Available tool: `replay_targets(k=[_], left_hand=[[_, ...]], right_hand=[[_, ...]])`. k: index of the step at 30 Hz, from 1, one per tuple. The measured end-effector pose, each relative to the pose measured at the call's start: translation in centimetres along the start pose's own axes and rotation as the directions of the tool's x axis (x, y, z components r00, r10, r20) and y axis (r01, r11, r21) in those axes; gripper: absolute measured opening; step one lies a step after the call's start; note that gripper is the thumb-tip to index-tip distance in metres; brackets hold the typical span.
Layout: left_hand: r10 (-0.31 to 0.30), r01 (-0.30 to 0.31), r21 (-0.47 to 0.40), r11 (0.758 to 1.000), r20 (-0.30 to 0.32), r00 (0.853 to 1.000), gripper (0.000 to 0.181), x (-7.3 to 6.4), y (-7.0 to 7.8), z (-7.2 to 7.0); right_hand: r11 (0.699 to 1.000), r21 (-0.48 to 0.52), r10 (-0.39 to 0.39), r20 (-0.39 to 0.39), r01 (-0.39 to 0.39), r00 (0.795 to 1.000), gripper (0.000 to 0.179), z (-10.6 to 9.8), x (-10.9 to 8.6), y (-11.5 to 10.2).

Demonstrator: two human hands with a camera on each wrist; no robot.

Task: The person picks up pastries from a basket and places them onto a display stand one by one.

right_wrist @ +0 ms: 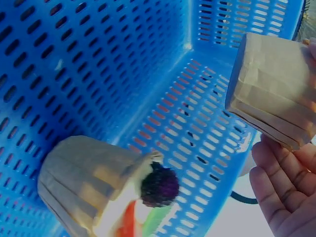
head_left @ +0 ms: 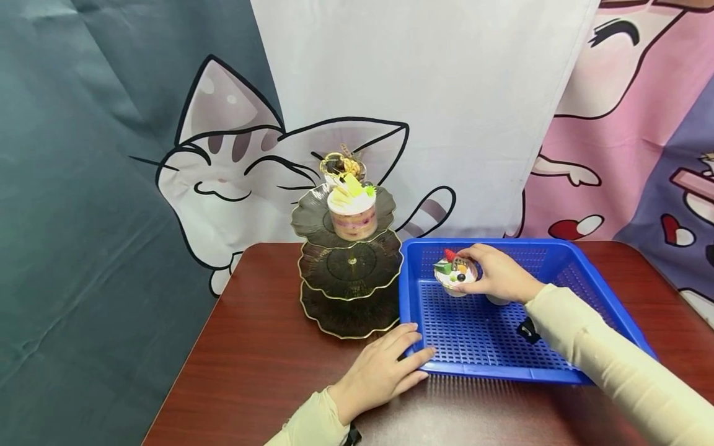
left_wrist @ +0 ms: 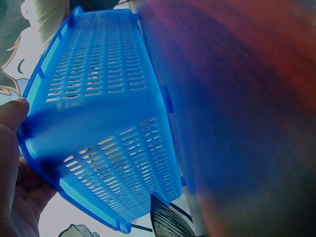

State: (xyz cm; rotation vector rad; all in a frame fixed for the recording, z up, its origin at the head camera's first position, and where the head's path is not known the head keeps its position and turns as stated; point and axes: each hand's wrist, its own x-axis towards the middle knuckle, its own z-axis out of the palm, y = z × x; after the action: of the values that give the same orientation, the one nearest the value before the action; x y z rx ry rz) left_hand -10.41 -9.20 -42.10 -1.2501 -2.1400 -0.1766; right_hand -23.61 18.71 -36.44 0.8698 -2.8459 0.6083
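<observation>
My right hand (head_left: pixel 496 272) grips a cupcake (head_left: pixel 454 279) over the basket. Its white topping carries a strawberry, a green leaf and a dark berry, and a pale pleated paper cup (right_wrist: pixel 276 89) wraps it. Below the hand, a second cupcake (right_wrist: pixel 89 182) lies tipped in the blue basket (head_left: pixel 496 373), its dark berry showing; in the head view the hand mostly hides it. At the basket's near left corner, my left hand (head_left: pixel 385 365) holds the rim, thumb on one side of the corner and fingers on the other.
Left of the basket rises a three-tier dark stand (head_left: pixel 351 266) with gold scalloped edges. On its top tier stand a clear dessert cup (head_left: pixel 354 217) with yellow topping and, behind it, another dessert (head_left: pixel 337 167) with dark topping. A printed cat curtain (head_left: pixel 446 93) hangs behind the table (head_left: pixel 251 347).
</observation>
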Motion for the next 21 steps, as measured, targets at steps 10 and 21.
replay_targets(k=[10, 21], left_hand=[[0.002, -0.002, -0.003, 1.0, 0.003, 1.0, 0.031, 0.0, 0.0, -0.1], [0.001, -0.001, -0.008, 1.0, -0.004, 1.0, 0.033, 0.1, 0.1, -0.2]], right_hand=[[0.999, -0.025, -0.026, -0.013, 0.026, 1.0, 0.063, -1.1, -0.2, -1.8], [0.998, -0.009, -0.059, -0.043, 0.058, 0.997, 0.059, -2.3, 0.1, -3.4]])
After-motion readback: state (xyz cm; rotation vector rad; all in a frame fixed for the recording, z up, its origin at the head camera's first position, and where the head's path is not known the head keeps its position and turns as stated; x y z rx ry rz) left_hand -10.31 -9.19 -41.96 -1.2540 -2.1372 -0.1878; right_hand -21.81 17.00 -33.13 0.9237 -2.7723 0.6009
